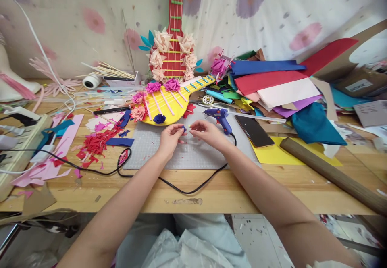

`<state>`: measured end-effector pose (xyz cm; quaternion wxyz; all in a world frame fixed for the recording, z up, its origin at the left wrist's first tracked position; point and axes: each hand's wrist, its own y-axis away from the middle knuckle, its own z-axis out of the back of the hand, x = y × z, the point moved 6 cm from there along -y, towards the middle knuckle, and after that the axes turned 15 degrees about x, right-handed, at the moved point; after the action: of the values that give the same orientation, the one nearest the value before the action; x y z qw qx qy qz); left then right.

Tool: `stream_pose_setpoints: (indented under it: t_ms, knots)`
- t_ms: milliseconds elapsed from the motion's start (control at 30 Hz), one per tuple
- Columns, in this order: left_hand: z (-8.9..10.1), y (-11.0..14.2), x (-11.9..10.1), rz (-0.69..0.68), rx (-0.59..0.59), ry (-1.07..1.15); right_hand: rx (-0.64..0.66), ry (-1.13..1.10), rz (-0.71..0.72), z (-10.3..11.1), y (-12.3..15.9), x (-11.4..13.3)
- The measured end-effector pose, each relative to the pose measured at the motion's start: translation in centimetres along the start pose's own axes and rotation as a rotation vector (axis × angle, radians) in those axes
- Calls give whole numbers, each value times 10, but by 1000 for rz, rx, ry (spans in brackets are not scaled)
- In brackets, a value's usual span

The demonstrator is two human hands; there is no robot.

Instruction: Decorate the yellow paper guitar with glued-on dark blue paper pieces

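Note:
Over the grey cutting mat (151, 151), my left hand (171, 137) pinches a small piece of blue paper (184, 128). My right hand (205, 132) faces it a short gap away, thumb and fingertips pressed together; whatever they hold is too small to make out. Just behind both hands lies a yellow paper guitar (172, 109) with pink strips and pink paper flowers, plus a dark blue paper flower (159, 118) at its lower edge. A blue hot glue gun (218, 117) rests on the mat beyond my right hand.
Red and pink paper scraps (101, 141) and a blue strip (120, 142) lie left. A black cord (187, 192) loops across the front. Right are a phone (254, 131), a cardboard tube (326, 167) and piled coloured sheets (272, 80). A red guitar (173, 58) stands behind.

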<state>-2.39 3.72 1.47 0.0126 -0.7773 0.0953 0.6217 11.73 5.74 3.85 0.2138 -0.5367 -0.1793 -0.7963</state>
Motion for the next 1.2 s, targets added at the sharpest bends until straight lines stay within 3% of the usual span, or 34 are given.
stream_pose_setpoints:
  t_ms: [100,267,567,667,967,1100,1200]
  knots:
    - [0,2,-4,38,-18,143,-63,-3,24,-6,-9,-1]
    - [5,2,-4,45,-54,267,-55,-142,17,-17,-16,-11]
    - [6,-1,3,102,27,328,-79,-198,35,-25,-21,-10]
    - [7,-1,-1,83,55,230,-64,-80,14,-20,-18,-6]
    - [2,3,-7,-108,193,-470,28,453,6,-17,-3,10]
    - [4,3,-3,-84,165,-501,26,479,-8,-14,-4,10]
    - [9,1,1,9,101,-350,42,418,2,6,3,11]
